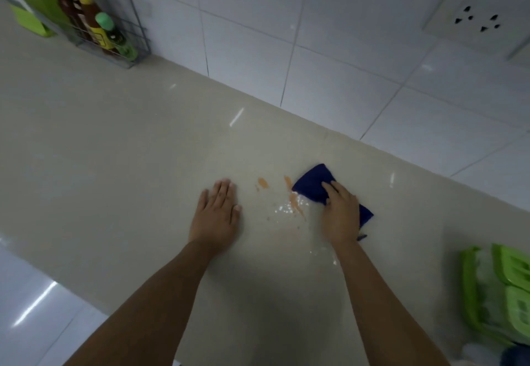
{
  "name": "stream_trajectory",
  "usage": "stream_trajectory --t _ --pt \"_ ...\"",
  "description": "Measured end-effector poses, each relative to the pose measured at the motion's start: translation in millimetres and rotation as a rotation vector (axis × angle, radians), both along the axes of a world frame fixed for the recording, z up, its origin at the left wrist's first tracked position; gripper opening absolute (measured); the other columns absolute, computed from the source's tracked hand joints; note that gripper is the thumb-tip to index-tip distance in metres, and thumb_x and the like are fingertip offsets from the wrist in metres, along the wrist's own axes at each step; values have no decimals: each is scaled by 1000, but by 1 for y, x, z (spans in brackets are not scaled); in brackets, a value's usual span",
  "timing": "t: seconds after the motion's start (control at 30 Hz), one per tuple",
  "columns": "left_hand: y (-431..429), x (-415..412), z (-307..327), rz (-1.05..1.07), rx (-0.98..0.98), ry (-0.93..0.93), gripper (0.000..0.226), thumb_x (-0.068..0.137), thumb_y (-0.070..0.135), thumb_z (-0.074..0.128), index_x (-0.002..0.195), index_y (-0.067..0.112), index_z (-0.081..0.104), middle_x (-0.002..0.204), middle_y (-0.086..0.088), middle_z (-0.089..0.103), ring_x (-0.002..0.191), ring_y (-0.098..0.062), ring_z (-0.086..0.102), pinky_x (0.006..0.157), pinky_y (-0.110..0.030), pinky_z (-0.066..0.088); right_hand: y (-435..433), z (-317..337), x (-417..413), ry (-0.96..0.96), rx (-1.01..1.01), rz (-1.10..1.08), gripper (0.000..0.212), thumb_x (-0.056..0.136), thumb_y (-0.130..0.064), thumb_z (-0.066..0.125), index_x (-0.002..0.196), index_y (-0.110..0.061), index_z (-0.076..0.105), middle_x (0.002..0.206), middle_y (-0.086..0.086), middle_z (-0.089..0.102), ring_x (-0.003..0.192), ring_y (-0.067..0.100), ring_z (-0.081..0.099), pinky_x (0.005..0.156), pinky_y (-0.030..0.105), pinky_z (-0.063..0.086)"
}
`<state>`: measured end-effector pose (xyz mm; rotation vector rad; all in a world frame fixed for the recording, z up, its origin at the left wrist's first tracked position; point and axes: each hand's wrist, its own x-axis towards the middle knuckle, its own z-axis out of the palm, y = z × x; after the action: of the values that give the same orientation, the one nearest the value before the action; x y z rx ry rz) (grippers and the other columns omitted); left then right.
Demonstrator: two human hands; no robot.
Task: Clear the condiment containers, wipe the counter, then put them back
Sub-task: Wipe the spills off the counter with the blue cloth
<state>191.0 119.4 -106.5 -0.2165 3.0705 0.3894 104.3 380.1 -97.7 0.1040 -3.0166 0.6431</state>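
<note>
1. Far left, up against the tiled wall: a wire rack [114, 36] with sauce bottles [97, 26] stacked inside, plus a green plastic holder [31, 1] beside it; all well apart from the mess, so I'd guess the clearing step is done on this stretch.
2. The left hand [218, 213] lies flat, palm down on the worktop [114, 150]; its fingers [223, 191] are stretched out side by side and hold nothing; looks like it's just bracing.
3. Between the hands: orange sauce smears [263, 183] and a wet, shiny patch [286, 208]; one streak touches the cloth's left edge.
4. The right hand [341, 211] presses down on a dark blue cloth [314, 183]; fingers spread over it, thumb tucked at the edge, pinning rather than gripping; so wiping is the step in hand, not finished yet.
5. Handling-wise, the cloth is soft, light and floppy; it'll bunch if pushed from one corner, so a flat palm over the middle seems the best hold; the wet glossy worktop probably lets it slide easily.
6. Far right edge: green-lidded condiment containers [499, 294], set aside, part cut off by the frame; light plastic I'd say, possibly slippery with wet hands, so take them by the sides of the body, not the flip lids.
</note>
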Motion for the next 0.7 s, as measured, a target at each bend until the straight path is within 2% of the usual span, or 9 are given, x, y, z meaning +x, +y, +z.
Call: stream_trajectory --t 0.1,0.23,0.37,0.47,0.57,0.63,0.7 --pt "0 0 -1 -3 1 2 74 86 45 -2 150 12 14 160 -5 11 148 -18 4 120 -39 -1 33 -1 31 72 34 20 51 84 9 54 130 -13 59 137 11 54 124 29 51 111 46 34" --pt "-1 -1 -3 0 26 0 72 87 45 0 150 12 13 160 -4 10 148 -17 2 120 -39 -2 68 -2 5 71 41 -138 46 83 11 55 126 -5 61 129 21 59 115 39 57 104 50 40" --pt "-1 -1 -6 1 31 2 71 88 45 1 150 13 12 160 -3 8 148 -16 0 120 -39 -4 17 7 -44 -5 -14 -288 49 91 3 42 138 -9 49 145 14 45 129 36 44 110 44 35" --pt "-2 -2 -5 1 21 -6 72 87 45 -2 151 14 9 160 -3 6 148 -16 -2 119 -38 -5 -31 7 -58 -37 -49 -168 49 93 1 41 140 -13 47 148 9 42 133 30 40 111 41 35" --pt "-3 -1 -1 -10 72 -26 74 85 46 -5 151 14 3 161 -3 0 148 -16 -7 119 -37 -7 -57 7 -36 -80 -84 41 49 91 1 45 137 -15 51 147 7 43 133 25 40 112 33 32" --pt "-5 0 2 -6 97 -39 76 83 47 -8 150 13 -1 160 -4 -4 147 -16 -11 119 -37 -9 -57 5 -7 -90 -89 224 48 91 3 47 135 -17 54 145 5 45 131 22 41 110 23 26" --pt "-8 -1 5 3 104 -46 78 81 47 -9 150 12 -1 160 -6 -4 147 -18 -11 118 -39 -10 -36 3 17 -71 -53 330 48 91 6 47 132 -17 57 142 4 49 129 21 44 111 25 26"
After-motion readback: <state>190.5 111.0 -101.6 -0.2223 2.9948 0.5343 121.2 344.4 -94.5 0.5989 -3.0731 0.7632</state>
